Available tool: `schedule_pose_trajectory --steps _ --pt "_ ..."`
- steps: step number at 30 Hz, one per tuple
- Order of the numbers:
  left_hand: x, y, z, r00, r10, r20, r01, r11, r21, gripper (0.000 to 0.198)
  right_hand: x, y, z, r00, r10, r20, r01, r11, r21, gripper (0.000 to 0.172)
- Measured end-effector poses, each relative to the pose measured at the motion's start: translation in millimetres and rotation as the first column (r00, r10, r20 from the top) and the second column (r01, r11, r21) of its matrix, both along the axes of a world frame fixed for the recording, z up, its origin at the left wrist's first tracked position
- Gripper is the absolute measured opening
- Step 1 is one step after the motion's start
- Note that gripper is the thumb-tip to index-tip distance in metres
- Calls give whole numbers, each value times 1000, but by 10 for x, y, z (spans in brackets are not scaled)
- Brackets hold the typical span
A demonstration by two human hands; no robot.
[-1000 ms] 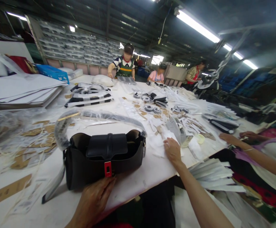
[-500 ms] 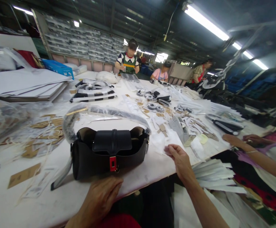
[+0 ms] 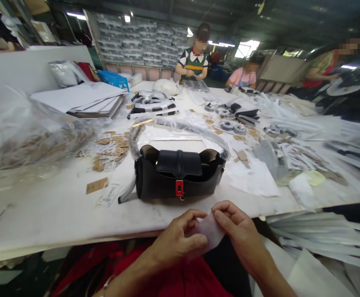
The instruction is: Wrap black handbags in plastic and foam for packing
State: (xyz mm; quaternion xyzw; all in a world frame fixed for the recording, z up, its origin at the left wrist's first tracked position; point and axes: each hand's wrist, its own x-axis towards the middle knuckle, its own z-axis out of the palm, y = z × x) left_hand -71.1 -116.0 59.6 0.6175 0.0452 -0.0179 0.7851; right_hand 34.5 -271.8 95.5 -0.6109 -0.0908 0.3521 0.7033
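A thin, translucent white sheet of paper [image 3: 212, 234] is between my two hands, just in front of the table edge. My right hand [image 3: 240, 229] pinches its upper right corner between thumb and fingers. On the other side, my left hand [image 3: 180, 237] has its fingers curled and thumb closed on the sheet's left part. Beyond them a black handbag [image 3: 155, 181] stands upright on the table, its flap folded inward over the opening. The bag has a red-covered clasp [image 3: 179, 188] at the front and a plastic-wrapped handle [image 3: 180, 123] arching behind.
Brown and white hang tags [image 3: 110, 150] lie left of the bag, near a large clear plastic bag [image 3: 28, 132]. White sheets [image 3: 254, 177] and a grey tape dispenser [image 3: 271, 159] are to the right. Wrapped straps [image 3: 155, 105] lie farther back. Co-workers [image 3: 195, 62] are across the table.
My right hand has brought a thin white sheet from the table to the front edge. My left hand has risen from beside the bag to meet it. The view has turned left.
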Motion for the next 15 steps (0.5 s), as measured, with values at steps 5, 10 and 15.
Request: schedule_pose_trajectory --steps 5,10,15 --pt "-21 32 -26 985 143 -92 -143 990 5 38 38 -5 -25 998 -8 -69 15 995 94 38" --pt "4 31 -11 965 252 -67 -242 962 125 30 33 -4 -85 994 79 -81 -72 993 91 41" --pt "-10 24 57 975 213 59 -219 903 370 18 91 25 -123 995 29 94 -23 998 -64 29"
